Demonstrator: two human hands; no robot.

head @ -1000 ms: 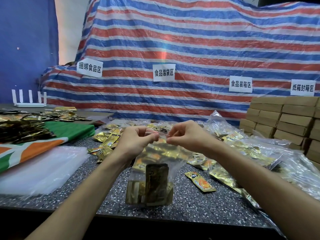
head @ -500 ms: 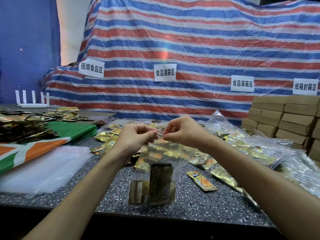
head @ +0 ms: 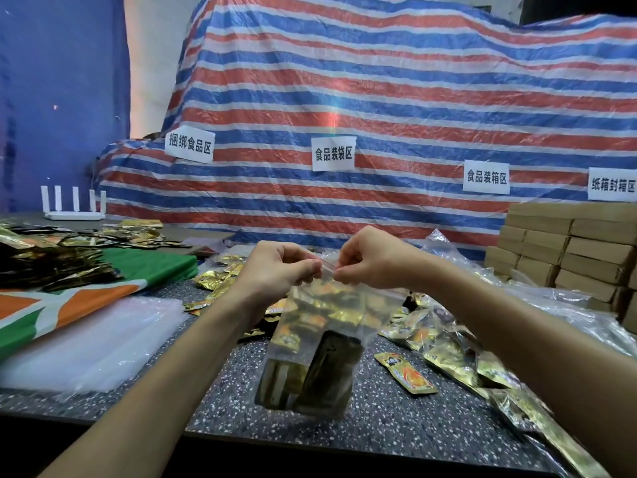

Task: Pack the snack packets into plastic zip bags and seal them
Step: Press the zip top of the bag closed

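Zip bag (head: 320,326): it hangs upright in front of the person, over the near part of the speckled table (head: 379,422). Whether its bottom rests on the table or hangs just above it, I cannot tell.
Long axis: it runs up and down, with the mouth at the top by the fingers and the closed bottom pointing down at the table.
Packets inside (head: 327,370): dark and gold snack packets stand on end in the lower half, so their weight pulls the plastic straight.
Left hand (head: 279,267): its thumb and curled fingers pinch the zip strip at the top edge.
Right hand (head: 372,260): it pinches the same strip just beside the left, so the fingertips of the two hands almost meet.
Why held this way: gripping only the top probably lets the load settle clear of the strip, so that the two lips line up for pressing.
Step in hand: sealing, as I judge it. How much of the strip is closed is too small to tell.
Loose packets (head: 448,350): a gold pile lies on the table to the right of the bag, within reach for the next fill.
Empty bags (head: 93,343): a flat clear stack lies on the left.
Risk: a lip that slips aside may leave a gap in the seal.
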